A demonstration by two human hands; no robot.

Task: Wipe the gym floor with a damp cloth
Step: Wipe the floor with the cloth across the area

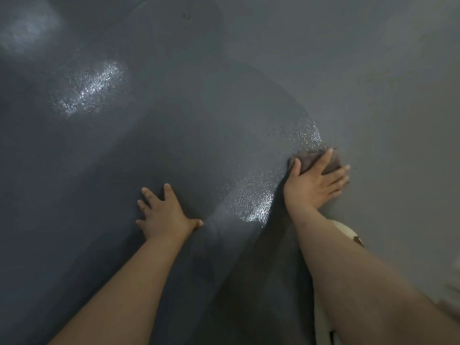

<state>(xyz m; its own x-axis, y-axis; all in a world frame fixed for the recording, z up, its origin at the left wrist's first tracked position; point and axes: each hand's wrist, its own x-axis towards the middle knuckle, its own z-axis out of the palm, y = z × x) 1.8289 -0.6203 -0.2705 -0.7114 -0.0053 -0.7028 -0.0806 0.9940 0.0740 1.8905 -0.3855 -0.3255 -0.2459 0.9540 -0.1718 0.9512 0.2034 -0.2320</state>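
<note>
Presently: right hand (pixel 314 183), fingers spread flat, pressing brown folded damp cloth (pixel 314 159) onto grey textured gym floor (pixel 373 70), at wet-dry boundary. Left hand (pixel 164 215) flat, bracing, empty. Cloth probably soft, limp; best palmed centrally.

There is one view only, from a camera worn on the person's head, so no second view shares any part of the scene. It looks forward and steeply down at the floor (pixel 174 120), close above it. Its wide-angle lens bends the edges. Both forearms reach up from the bottom edge, the left hand (pixel 165 215) and right hand (pixel 315 183) near mid-picture.
</note>
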